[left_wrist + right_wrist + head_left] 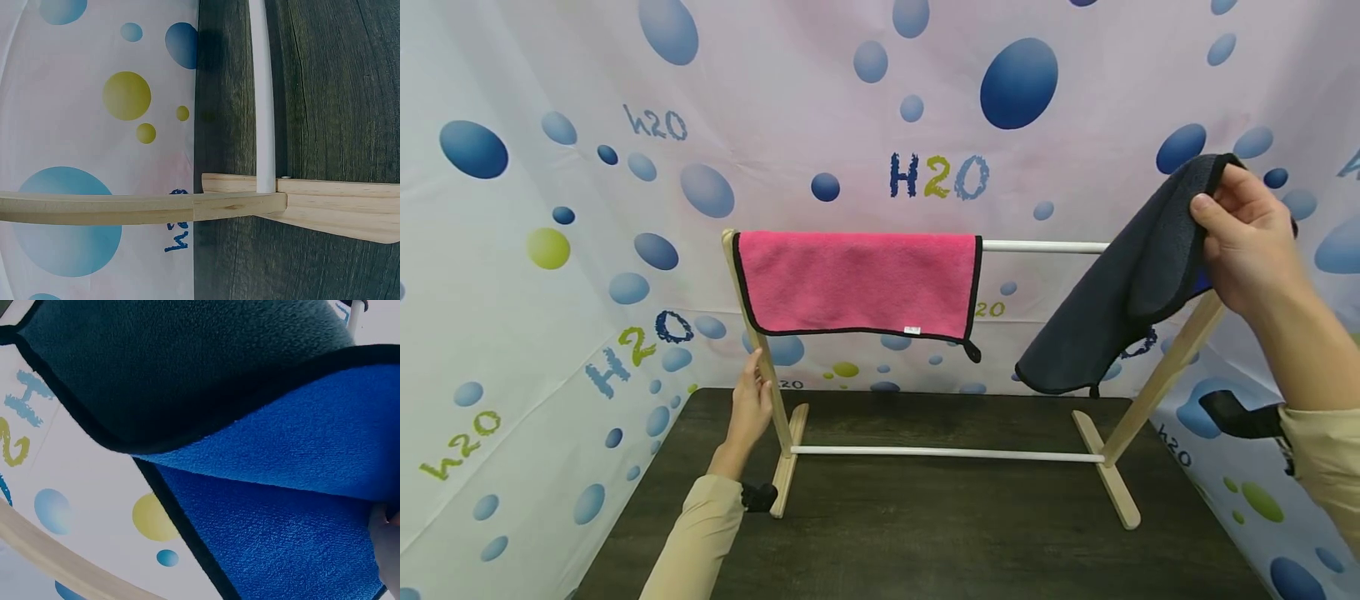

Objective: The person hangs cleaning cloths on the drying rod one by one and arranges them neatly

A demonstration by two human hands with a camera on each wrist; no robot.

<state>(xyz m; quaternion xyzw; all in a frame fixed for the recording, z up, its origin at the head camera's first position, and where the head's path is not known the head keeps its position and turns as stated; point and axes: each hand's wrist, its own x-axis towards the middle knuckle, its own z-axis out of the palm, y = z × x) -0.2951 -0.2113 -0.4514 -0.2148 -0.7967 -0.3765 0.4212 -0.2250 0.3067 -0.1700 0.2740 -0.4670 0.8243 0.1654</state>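
My right hand (1255, 237) pinches a towel (1097, 292) by its upper edge near the rack's right end. The towel is dark grey with black trim; its blue inner side (281, 437) shows in the right wrist view, with fingertips (384, 540) at the right edge. It hangs slantwise, hiding part of the white top rail (1045, 247). A pink towel (857, 283) with black trim drapes over that rail's left half. Lower down, my left hand (750, 408) holds the left wooden post (774, 400), its fingers partly hidden. No left hand shows in the left wrist view.
The wooden rack stands on a dark wood-grain table (925, 533), on a left foot (790, 462) and a right foot (1108, 475). A white lower bar (947, 453) joins its ends. Behind hangs a pale curtain (820, 100) printed with bubbles and lettering.
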